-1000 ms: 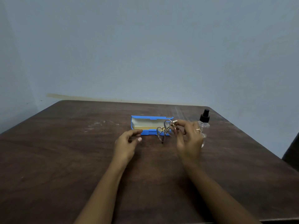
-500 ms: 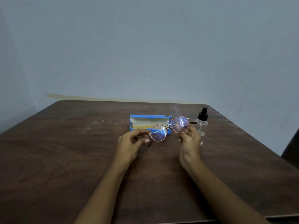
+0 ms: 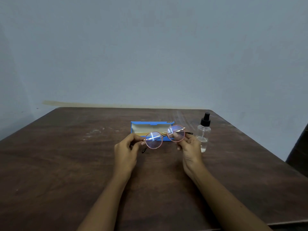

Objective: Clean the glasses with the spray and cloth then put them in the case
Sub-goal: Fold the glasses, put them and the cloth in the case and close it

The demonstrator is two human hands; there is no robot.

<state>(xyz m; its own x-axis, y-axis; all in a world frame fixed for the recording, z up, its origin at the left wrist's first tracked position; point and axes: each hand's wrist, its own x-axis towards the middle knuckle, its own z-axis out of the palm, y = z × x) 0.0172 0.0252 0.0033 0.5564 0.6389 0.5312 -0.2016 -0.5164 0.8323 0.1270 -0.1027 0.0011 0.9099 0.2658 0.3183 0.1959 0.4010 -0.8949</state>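
Observation:
Round glasses [image 3: 164, 136] with a thin pink-gold frame are held up above the table, lenses facing me and catching light. My left hand [image 3: 127, 150] pinches the left end of the frame. My right hand [image 3: 189, 145] grips the right lens edge and temple. Behind them the blue case [image 3: 138, 128] lies open, its pale lining and a yellowish cloth inside partly hidden by the glasses. A clear spray bottle [image 3: 203, 132] with a black pump top stands upright just right of my right hand.
The dark wooden table [image 3: 66, 164] has pale scuff marks at its left back. A plain bluish wall stands close behind its far edge. A dark object [image 3: 300, 155] shows at the right border.
The glasses went from folded in my right hand to spread open and held level between both hands. My left hand came off the table and took the frame's left end.

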